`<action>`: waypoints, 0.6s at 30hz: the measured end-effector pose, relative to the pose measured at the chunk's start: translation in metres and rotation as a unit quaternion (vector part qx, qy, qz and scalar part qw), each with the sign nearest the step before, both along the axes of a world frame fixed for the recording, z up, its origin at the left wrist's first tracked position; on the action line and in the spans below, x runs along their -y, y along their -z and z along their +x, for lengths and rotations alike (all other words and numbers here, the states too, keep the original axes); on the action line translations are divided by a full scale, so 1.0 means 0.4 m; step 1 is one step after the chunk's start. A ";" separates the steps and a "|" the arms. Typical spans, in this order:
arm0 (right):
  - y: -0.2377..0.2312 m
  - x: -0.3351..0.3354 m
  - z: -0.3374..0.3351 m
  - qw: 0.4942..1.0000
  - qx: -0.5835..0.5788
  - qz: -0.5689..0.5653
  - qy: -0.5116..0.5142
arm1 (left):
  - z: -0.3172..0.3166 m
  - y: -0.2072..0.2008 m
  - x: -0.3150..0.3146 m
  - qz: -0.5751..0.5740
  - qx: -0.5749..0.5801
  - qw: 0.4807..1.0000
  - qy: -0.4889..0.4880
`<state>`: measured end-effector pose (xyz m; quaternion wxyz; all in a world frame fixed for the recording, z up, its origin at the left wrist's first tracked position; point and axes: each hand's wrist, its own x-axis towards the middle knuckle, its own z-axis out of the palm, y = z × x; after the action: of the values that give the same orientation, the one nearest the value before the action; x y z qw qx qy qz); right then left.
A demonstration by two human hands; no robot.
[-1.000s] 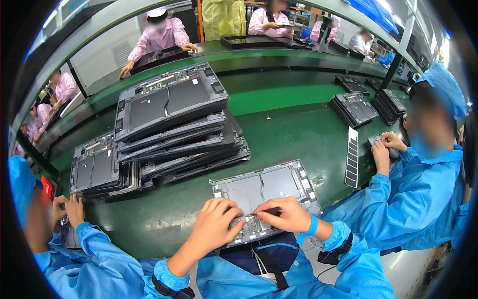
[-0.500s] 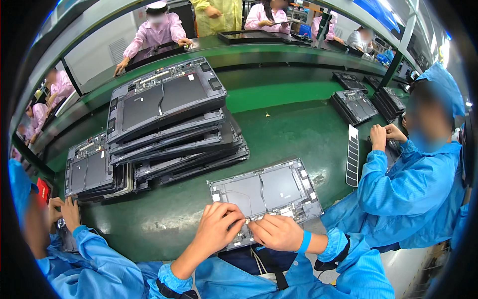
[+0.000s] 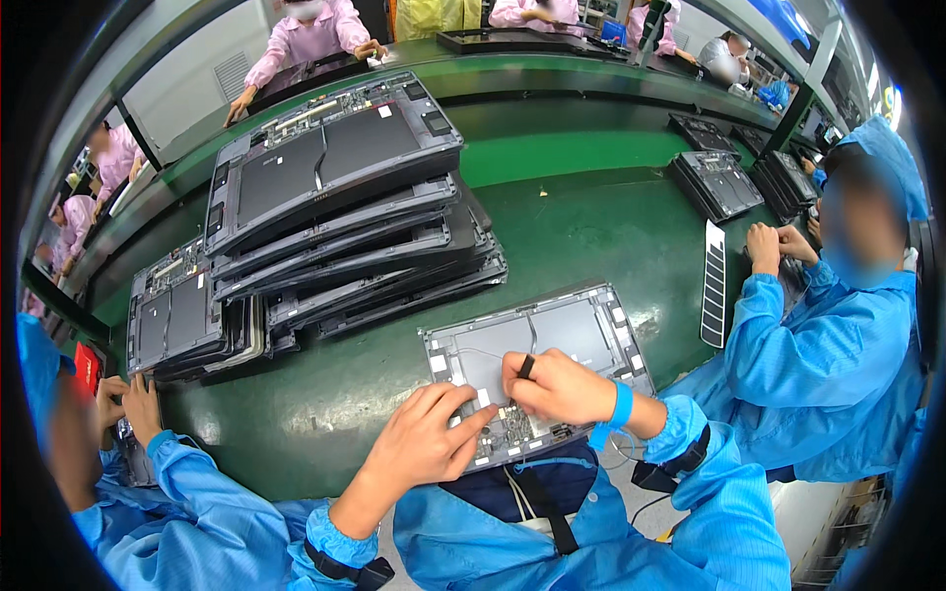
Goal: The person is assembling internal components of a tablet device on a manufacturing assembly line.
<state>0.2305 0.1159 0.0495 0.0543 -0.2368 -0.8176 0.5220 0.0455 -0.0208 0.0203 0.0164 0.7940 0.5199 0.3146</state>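
In front of me an opened laptop base [image 3: 579,340] lies on the green bench, its dark battery and circuit board showing. My left hand [image 3: 424,433] is over its near-left part, index finger stretched toward the circuit board [image 3: 512,426] and thumb apart. I see nothing held there. Over the middle of the board, my right hand [image 3: 567,389] is closed in a pinch. A short black piece [image 3: 526,366] sticks up between its fingers; what kind it is I cannot make out. A thin pale wire [image 3: 478,352] crosses the battery next to this hand. A blue band [image 3: 619,406] circles my right wrist.
A tall, uneven stack of laptop bases [image 3: 335,187] stands to the left, with a lower stack [image 3: 175,320] beside it. A strip of dark labels [image 3: 713,286] lies at right. Co-workers in blue [image 3: 823,345] sit on both sides. More bases [image 3: 717,184] stand far right.
My right hand has lifted up and away from my left, and the black piece now shows in its fingers. My left index finger has straightened. The whole view has shifted slightly.
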 end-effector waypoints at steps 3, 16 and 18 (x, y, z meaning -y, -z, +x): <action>0.002 0.000 0.003 1.000 0.006 -0.017 0.004 | 0.007 -0.014 -0.006 0.009 -0.028 1.000 -0.001; 0.032 0.006 0.020 0.996 -0.074 0.047 0.013 | -0.049 0.012 0.025 0.010 0.042 0.999 -0.017; 0.041 0.008 0.025 0.997 -0.067 0.021 0.010 | -0.047 0.003 0.036 -0.014 0.052 0.998 -0.017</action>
<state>0.2407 0.1126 0.0331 0.1192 -0.2081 -0.8203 0.5192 0.0268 -0.0351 0.0191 0.0489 0.7670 0.5363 0.3488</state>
